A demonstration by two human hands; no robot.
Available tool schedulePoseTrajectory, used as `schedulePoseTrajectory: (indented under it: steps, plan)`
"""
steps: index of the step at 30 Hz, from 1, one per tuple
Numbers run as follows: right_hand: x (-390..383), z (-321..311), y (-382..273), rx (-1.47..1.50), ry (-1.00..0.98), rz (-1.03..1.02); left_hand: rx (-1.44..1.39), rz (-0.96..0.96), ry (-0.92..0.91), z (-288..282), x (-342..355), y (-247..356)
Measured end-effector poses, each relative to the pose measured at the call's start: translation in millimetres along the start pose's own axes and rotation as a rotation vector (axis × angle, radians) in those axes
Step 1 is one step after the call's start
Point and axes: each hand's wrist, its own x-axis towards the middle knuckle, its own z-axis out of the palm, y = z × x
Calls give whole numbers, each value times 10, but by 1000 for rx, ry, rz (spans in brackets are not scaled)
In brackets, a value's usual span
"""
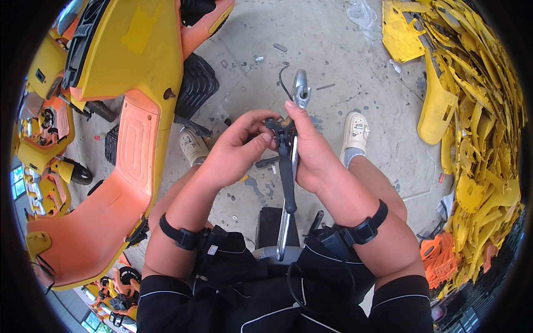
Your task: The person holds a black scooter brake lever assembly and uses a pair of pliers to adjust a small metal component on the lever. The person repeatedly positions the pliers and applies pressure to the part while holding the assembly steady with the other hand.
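Observation:
My left hand (244, 144) has its fingers curled on a black lever-like fitting (283, 136), with a thin black cable rising above it. My right hand (311, 150) wraps round the same fitting and a long silver bar or tool (301, 83), whose shiny, wrench-like head sticks up past my thumb. The bar runs down toward my lap, and a black handle (286, 177) lies along it. My fingertips partly hide where the pieces meet. Black straps are on both forearms.
A yellow and orange scooter body (122, 55) stands close on my left, more behind it. A tall pile of yellow plastic panels (472, 111) fills the right, with orange pieces (438, 255) below. Small debris and clear plastic film (363, 19) lie on the concrete floor (244, 50).

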Motion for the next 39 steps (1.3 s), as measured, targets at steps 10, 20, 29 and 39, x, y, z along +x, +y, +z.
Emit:
schedulePoseTrajectory:
  steps: [10, 20, 29, 39]
  plan:
    - [75, -38, 56, -44, -17, -72, 140, -10, 109, 107, 77, -117]
    - [104, -42, 88, -171, -17, -90, 255, 43, 234, 124, 91, -104]
    - [186, -78, 158, -138, -17, -96, 178, 34, 200, 138, 79, -51]
    - [131, -38, 138, -173, -26, -128, 212, 14, 227, 132, 54, -93]
